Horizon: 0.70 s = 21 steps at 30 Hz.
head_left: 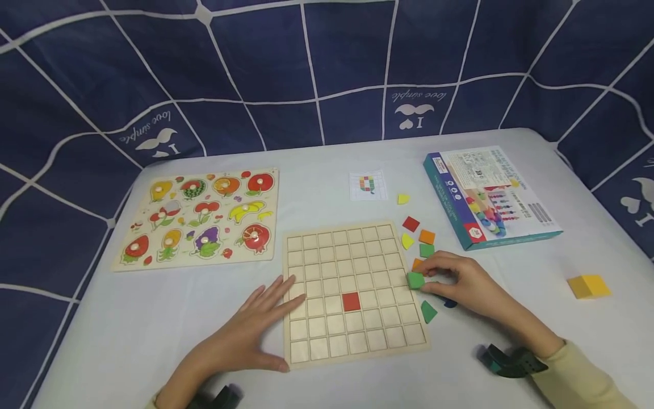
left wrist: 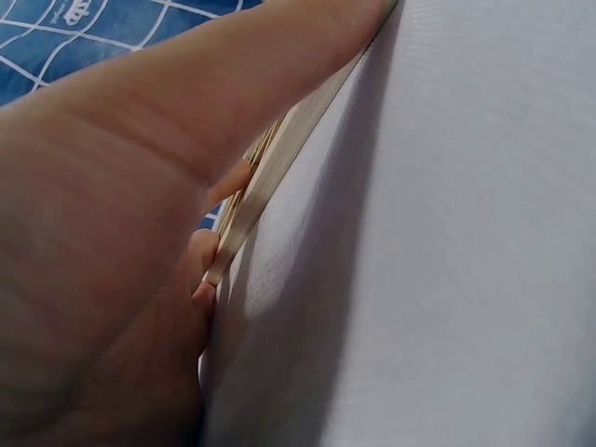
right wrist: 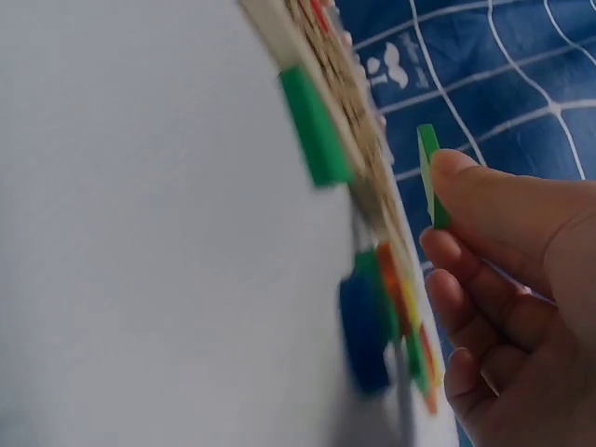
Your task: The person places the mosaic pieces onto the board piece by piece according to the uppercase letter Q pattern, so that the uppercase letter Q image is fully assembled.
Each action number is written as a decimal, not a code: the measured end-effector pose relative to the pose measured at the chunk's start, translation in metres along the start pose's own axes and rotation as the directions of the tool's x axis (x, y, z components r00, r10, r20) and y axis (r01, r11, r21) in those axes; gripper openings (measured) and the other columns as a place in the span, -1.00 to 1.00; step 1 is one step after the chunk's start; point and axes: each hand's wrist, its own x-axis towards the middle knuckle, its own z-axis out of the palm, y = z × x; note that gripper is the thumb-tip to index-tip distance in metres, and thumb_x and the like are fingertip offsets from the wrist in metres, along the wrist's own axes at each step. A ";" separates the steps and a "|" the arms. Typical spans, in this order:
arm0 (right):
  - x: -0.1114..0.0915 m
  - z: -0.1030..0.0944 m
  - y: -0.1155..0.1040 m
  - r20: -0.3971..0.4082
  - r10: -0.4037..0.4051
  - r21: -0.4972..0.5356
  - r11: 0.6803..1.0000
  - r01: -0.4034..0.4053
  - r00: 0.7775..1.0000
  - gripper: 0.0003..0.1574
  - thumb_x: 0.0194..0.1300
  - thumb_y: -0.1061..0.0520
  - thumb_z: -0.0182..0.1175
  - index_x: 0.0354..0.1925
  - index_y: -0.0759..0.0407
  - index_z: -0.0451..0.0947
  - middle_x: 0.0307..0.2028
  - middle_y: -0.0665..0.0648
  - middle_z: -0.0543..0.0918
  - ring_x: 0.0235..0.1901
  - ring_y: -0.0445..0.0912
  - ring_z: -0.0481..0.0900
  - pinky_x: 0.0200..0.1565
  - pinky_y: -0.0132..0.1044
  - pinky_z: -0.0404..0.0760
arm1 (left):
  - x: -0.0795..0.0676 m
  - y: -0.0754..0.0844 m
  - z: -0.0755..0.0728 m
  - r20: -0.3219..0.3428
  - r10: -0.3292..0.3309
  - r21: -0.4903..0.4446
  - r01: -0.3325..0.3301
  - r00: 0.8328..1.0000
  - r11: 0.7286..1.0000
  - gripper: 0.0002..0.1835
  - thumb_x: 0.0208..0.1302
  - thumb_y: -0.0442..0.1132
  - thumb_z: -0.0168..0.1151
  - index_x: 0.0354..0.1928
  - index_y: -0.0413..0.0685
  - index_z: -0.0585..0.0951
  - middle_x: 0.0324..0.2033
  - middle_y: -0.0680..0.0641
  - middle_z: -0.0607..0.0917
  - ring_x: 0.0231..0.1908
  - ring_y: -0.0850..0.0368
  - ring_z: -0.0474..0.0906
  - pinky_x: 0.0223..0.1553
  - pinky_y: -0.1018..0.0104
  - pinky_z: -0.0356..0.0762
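Note:
A wooden grid board point(head_left: 334, 325) lies on the white table, with one red square tile point(head_left: 351, 301) set in a cell. My right hand point(head_left: 462, 281) pinches a green square tile point(head_left: 415, 280) between thumb and index finger, over the board's right edge; the right wrist view shows the tile point(right wrist: 430, 177) raised off the table. My left hand point(head_left: 250, 335) is spread along the board's left edge, fingertips on the rim, thumb by the near corner. Beside the right hand lie a green quarter-round piece point(head_left: 428, 311) and a dark blue piece point(head_left: 449, 303), partly hidden.
Loose red point(head_left: 411, 224), orange point(head_left: 427, 237), green point(head_left: 426, 250) and yellow point(head_left: 407, 241) pieces lie right of the board. Behind are a pattern card point(head_left: 368, 185) and a toy box point(head_left: 503, 199). A fruit puzzle point(head_left: 189, 264) lies left, a yellow block point(head_left: 588, 286) far right.

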 end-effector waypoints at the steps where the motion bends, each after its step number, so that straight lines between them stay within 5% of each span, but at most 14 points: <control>1: 0.003 0.000 -0.003 0.006 0.002 0.005 1.000 -0.002 1.000 -0.63 -0.04 0.22 0.45 -0.19 0.01 0.65 -0.26 -0.15 0.60 -0.31 -0.17 0.48 -0.23 -0.43 0.46 | 0.000 0.000 0.001 -0.002 0.004 0.002 -0.004 1.000 1.000 0.18 -0.33 0.37 0.38 0.44 0.25 0.12 0.45 0.03 -0.13 0.40 0.03 -0.30 0.30 0.02 -0.35; 13: 0.041 0.017 -0.028 -0.008 -0.011 0.103 0.995 0.012 1.000 -0.63 -0.01 0.28 0.42 -0.17 0.05 0.65 -0.31 -0.10 0.59 -0.36 -0.07 0.44 -0.44 -0.32 0.41 | 0.004 0.000 0.000 0.008 -0.004 0.001 0.004 1.000 1.000 0.19 -0.34 0.40 0.35 0.44 0.25 0.12 0.45 0.05 -0.16 0.40 0.02 -0.31 0.27 -0.16 -0.26; 21: 0.045 0.041 -0.036 0.028 0.062 0.126 0.990 -0.065 0.998 -0.65 -0.01 0.19 0.44 -0.18 0.01 0.66 -0.24 -0.15 0.59 -0.28 -0.17 0.51 -0.24 -0.32 0.53 | 0.003 -0.001 0.000 0.013 -0.012 0.003 0.012 1.000 1.000 0.20 -0.37 0.40 0.35 0.44 0.27 0.12 0.45 0.05 -0.17 0.40 0.02 -0.31 0.27 -0.16 -0.28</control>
